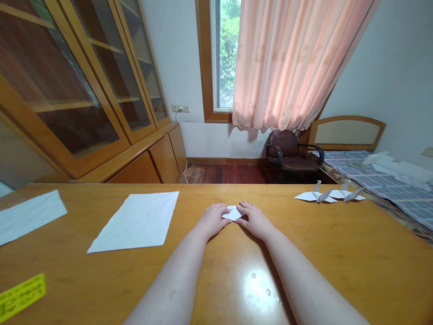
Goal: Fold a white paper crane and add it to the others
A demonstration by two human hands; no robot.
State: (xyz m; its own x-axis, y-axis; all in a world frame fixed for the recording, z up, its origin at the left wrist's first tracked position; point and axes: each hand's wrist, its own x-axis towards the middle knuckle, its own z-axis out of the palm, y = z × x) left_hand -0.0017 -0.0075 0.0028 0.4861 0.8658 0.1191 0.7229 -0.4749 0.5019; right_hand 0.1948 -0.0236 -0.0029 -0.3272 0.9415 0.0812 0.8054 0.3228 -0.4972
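Observation:
A small piece of folded white paper (232, 212) lies on the wooden table, near its far edge. My left hand (214, 218) grips its left end, thumb at the near side and fingers over the top. The opposite end is pinched by my right hand (253, 219) in much the same way. Part of the paper is hidden under the fingers of both hands. Off to the right stand two folded paper birds, one paper bird (315, 196) on the left and another paper bird (345, 194) beside it.
A flat white sheet (138, 221) lies left of my hands, with another white sheet (32, 214) at the far left. A yellow label (22, 295) is at the lower left. Beyond the table (233, 280) are a chair (292, 151), a bed (389, 176) and a glass-door cabinet (149, 149).

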